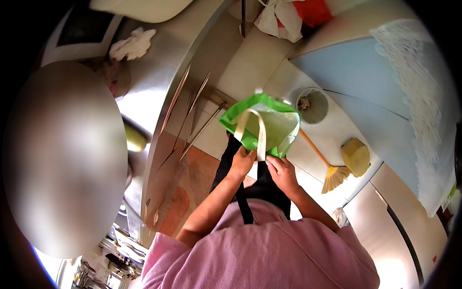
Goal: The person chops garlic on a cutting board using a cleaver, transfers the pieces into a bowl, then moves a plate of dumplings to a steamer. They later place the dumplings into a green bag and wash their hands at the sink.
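Note:
A green shopping bag (226,118) with a pale lining hangs in front of me, its mouth gaping upward. One cream strap handle (262,137) arches over the near side of the opening. My left hand (243,163) pinches the near rim just left of the strap's end. To the right of it, my right hand (283,173) grips the same rim, fingers closed on the fabric. The bag's bottom is hidden from above, and I cannot see anything inside it.
Beyond the bag stands a grey bin (317,108) with some waste in it. A broom (335,178) and a yellowish container (356,157) are on the floor at right. Along the left runs a metal counter (159,72); white and red bags (288,21) lie at the back.

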Demonstrator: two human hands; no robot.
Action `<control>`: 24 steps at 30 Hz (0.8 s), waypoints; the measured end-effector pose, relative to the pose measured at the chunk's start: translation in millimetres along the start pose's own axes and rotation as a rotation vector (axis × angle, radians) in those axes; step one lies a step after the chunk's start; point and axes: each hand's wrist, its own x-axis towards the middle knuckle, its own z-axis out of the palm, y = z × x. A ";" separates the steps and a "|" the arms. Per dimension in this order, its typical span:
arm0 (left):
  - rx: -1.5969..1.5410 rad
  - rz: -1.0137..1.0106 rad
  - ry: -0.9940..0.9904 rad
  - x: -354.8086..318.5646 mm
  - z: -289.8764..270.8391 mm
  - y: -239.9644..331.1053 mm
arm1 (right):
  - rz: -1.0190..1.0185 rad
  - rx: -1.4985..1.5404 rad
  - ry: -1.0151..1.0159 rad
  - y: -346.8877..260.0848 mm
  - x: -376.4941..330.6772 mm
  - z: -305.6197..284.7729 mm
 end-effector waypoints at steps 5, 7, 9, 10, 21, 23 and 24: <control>-0.195 0.020 -0.179 -48.0 -4.8 21.7 | -0.008 -0.102 -0.187 -30.7 -18.6 -34.7; -0.396 0.110 -0.182 -59.1 -3.1 25.8 | -0.059 -0.150 -0.287 -34.9 -8.5 -38.9; -0.422 0.311 -0.146 -62.4 1.8 18.9 | -0.113 -0.156 -0.399 -33.0 1.3 -35.6; -0.346 0.433 -0.065 -58.8 4.5 8.7 | -0.161 -0.160 -0.481 -24.4 1.6 -24.8; 0.126 0.292 1.144 41.1 -18.4 -122.3 | 0.250 0.519 -1.474 54.2 125.7 51.1; 0.083 0.254 1.211 19.0 -25.1 -151.1 | 0.119 0.477 -1.323 64.7 124.2 67.3; 0.048 0.246 1.253 5.5 -28.3 -165.2 | -0.114 0.348 -1.247 73.0 121.0 83.6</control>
